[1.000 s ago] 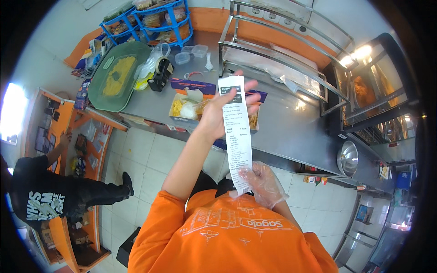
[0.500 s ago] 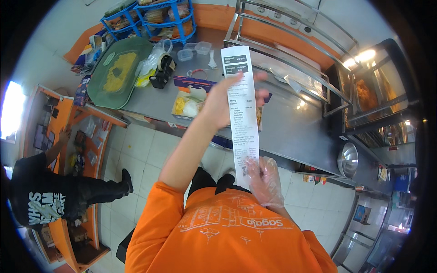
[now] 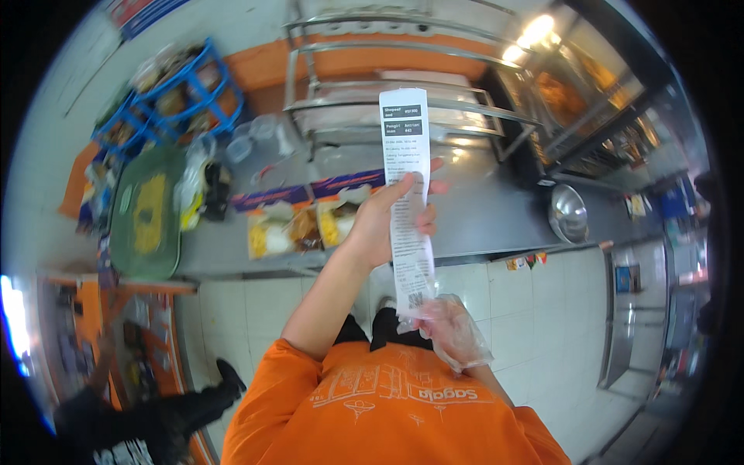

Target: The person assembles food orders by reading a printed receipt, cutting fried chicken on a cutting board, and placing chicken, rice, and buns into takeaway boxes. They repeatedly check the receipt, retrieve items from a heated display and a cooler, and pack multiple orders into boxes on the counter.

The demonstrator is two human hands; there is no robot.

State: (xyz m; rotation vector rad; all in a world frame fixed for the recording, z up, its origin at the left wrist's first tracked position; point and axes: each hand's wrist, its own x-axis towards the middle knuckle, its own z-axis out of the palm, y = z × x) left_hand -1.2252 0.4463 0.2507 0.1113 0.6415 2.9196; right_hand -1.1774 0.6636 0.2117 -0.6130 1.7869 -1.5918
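A long, narrow white printed receipt (image 3: 404, 143) hangs upright in front of me. My bare left hand (image 3: 377, 223) grips it around the middle, thumb across the printed face and the other fingers at its right edge. At the lower end, my right hand (image 3: 453, 335) in a clear plastic glove is closed on the paper near a small square code. Beyond the left hand, two open food boxes with purple lids stand on the steel counter (image 3: 473, 203). The left box (image 3: 269, 238) holds white and yellow food and a brown piece; the right box (image 3: 329, 226) is partly hidden by my hand.
A green tray (image 3: 124, 232) with yellow food lies left, beside a black tape dispenser (image 3: 216, 198). Blue racks (image 3: 225, 97) and a metal rack (image 3: 310, 48) stand behind. To the right are a steel bowl (image 3: 570, 213) and a lit food case (image 3: 593, 101). Another person (image 3: 167, 407) is lower left.
My view has turned right, showing both food boxes more fully. My left hand now grips the receipt lower down, uncovering its upper lines. The right hand still holds the bottom end.
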